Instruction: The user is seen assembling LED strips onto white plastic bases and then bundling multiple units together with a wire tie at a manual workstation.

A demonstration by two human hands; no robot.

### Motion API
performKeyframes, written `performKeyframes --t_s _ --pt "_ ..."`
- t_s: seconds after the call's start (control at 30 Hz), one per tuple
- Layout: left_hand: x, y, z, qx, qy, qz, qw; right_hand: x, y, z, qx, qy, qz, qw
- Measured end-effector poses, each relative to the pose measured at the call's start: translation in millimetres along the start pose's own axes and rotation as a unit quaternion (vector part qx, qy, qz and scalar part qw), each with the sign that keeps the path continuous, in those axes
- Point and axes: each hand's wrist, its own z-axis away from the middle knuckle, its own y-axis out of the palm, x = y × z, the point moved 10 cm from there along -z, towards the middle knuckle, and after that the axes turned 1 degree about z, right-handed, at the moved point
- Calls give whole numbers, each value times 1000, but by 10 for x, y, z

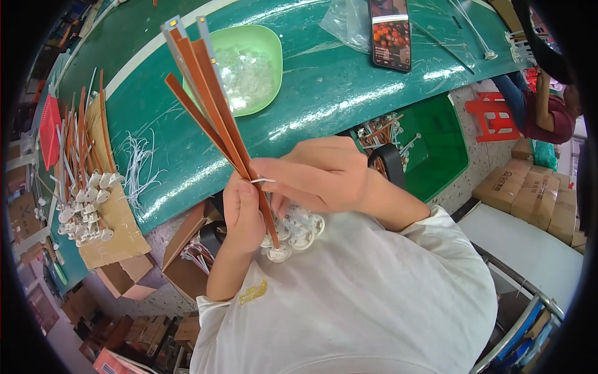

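A bundle of long thin LED strips point(208, 93), brown on one side with small yellow chips near the far tips, slants up from my hands. My left hand point(245, 215) is closed round its lower part. White round caps point(299, 230) sit at the strips' near ends, close to my shirt. A thin white tie point(262, 180) crosses the bundle between my hands. My right hand point(327, 174) is closed over it, thumb and fingers pinching at the tie; part of the grip is hidden behind the fingers.
On the green table point(311, 118) are a light green bowl point(269, 75) of clear pieces, a phone point(391, 37) and loose white ties point(142, 165). More capped strips point(87, 206) lie on cardboard at left. A green bin point(439, 137) stands at right; another person point(548, 112) sits beyond.
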Motion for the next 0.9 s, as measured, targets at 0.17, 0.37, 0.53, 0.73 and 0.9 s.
performKeyframes --t_s 0.17,0.37,0.53,0.73,0.9 --pt "63 -91 -16 -77 -17 -15 997 68 83 132 42 13 116 992" --pt "78 -30 -25 -52 -42 -82 994 350 118 141 -23 -85 107 990" --pt "52 -156 -43 -28 -33 -43 998 357 -14 -84 -12 -95 85 992" --pt "0 49 -12 36 -34 -32 998 -203 106 -85 174 136 93 971" --pt "125 183 -5 137 -102 185 968 -285 139 -62 123 85 -102 984"
